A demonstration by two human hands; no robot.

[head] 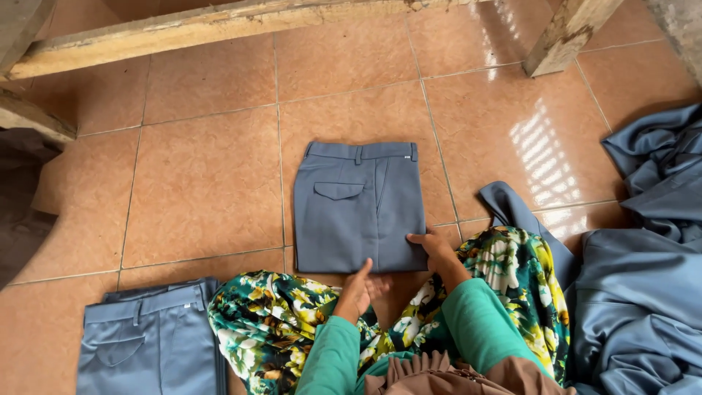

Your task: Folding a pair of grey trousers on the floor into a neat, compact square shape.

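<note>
Folded grey-blue trousers lie flat, pocket flap up.

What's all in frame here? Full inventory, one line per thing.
folded trousers: one, blue-grey, flat on the floor at centre, waistband away from the person
second folded trousers: one, blue-grey, floor at lower left, partly cut off by the frame
loose fabric pile: one heap, blue-grey, unfolded, at right
tiled floor: terracotta tiles, under everything
wooden beams: pale, weathered, along the top edge and top right
dark cloth: one, brownish, left edge, kind unclear
floral garment: green with yellow and white flowers, over the person's legs
left hand: green sleeve, just below the centre trousers' near edge
right hand: green sleeve, fingers resting on the centre trousers' lower right corner
</note>
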